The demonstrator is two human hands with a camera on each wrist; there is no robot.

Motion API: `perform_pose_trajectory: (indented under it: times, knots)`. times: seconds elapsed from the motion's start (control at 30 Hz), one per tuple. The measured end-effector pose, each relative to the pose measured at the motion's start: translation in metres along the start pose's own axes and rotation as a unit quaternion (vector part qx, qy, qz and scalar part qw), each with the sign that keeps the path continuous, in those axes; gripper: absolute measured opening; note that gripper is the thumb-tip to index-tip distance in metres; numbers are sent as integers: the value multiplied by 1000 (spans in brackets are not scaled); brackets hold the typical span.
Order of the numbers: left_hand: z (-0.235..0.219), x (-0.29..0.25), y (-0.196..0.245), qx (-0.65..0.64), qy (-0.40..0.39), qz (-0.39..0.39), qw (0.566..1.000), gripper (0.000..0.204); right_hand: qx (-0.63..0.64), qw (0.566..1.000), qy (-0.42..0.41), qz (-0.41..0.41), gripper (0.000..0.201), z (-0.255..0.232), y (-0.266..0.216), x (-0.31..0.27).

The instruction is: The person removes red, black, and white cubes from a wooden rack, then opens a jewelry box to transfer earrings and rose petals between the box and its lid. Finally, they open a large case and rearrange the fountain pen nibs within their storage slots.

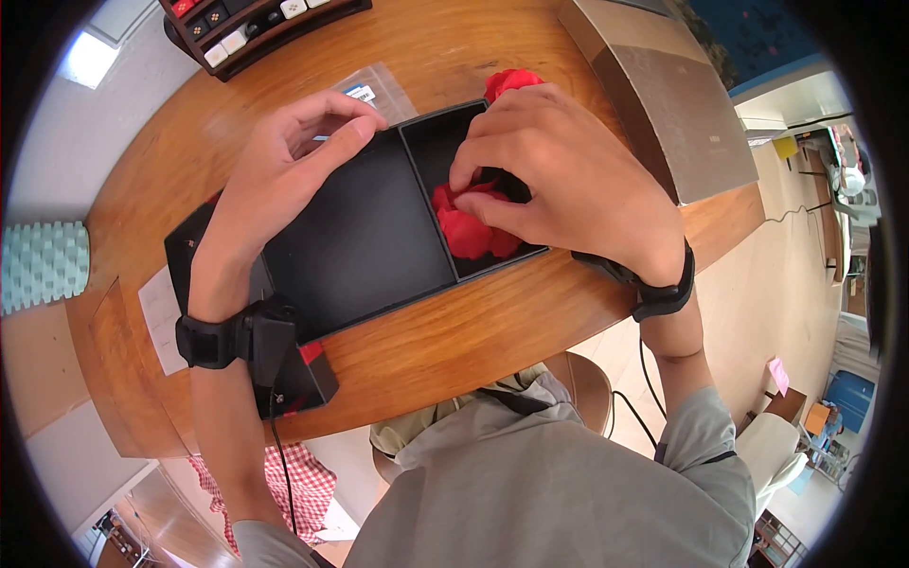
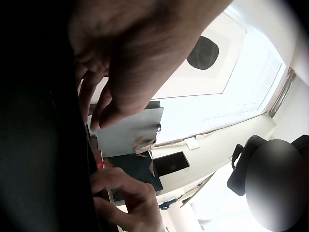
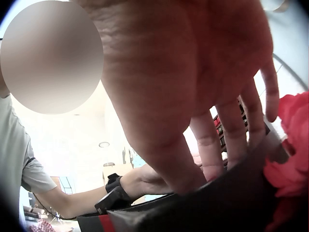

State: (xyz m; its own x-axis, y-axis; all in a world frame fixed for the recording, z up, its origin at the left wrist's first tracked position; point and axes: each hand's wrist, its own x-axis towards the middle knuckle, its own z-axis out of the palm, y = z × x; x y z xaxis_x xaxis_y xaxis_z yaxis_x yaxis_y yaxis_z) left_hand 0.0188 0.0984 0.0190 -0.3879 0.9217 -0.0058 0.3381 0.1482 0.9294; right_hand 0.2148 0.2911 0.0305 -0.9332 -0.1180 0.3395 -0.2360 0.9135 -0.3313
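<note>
A long black box point(image 1: 352, 248) lies on the table, split by a thin divider. In its right compartment sits a red artificial flower point(image 1: 469, 232) with ruffled petals. My right hand point(image 1: 559, 156) reaches down into that compartment, thumb and index finger pinching at the petals; the right wrist view has the thumb and several fingers dipping behind the box wall. A second red flower point(image 1: 511, 81) shows just beyond the right hand's knuckles. My left hand point(image 1: 289, 156) hovers over the box's far left side, its loosely bent fingers and thumb right at the far rim.
A clear plastic bag point(image 1: 383, 85) lies behind the box. At the far left stands a dark rack point(image 1: 251, 33) with small items. A large cardboard box point(image 1: 663, 104) occupies the right. White paper point(image 1: 159, 317) and a black-and-red piece point(image 1: 298, 379) lie near the left forearm.
</note>
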Motion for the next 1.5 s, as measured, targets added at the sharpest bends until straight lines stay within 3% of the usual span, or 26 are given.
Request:
perform_pose_trajectory:
  times: [0.13,0.33,0.43,0.5,0.7,0.8,0.93,1.03,1.23,1.3,1.33,1.43,1.5]
  knots:
    - [0,0,0,0,13,6,1000,26,0,999,-36,22,10,-8,1,5]
    - [1,1,0,-13,5,7,1000,26,17,996,83,0,11,-8,1,9]
    - [1,-1,0,5,16,15,1000,26,48,996,58,-56,13,-18,-4,7]
    - [0,-1,0,2,16,14,1000,26,101,989,-101,31,14,-23,-8,2]
    - [0,1,-1,-5,8,10,1000,26,-2,1000,25,14,21,-12,3,4]
    - [0,-1,-1,0,13,9,1000,25,-23,999,-26,30,22,-11,-3,0]
    - [-1,0,2,0,-6,-15,1000,21,-36,999,-13,30,22,2,-3,-4]
    - [-2,0,2,2,-6,-15,1000,21,-35,998,-60,9,21,6,-3,-5]
    - [-1,0,2,-5,-9,-10,1000,22,35,996,-80,-5,18,-3,2,0]
    - [1,0,0,-6,2,3,1000,24,18,1000,23,5,17,-10,4,3]
    - [1,0,0,-8,14,14,1000,25,18,1000,22,2,17,-13,6,5]
    - [1,0,-2,-4,12,17,1000,26,83,990,43,103,20,-23,6,7]
    - [2,0,-2,-7,11,14,1000,26,100,988,60,101,18,-24,8,6]
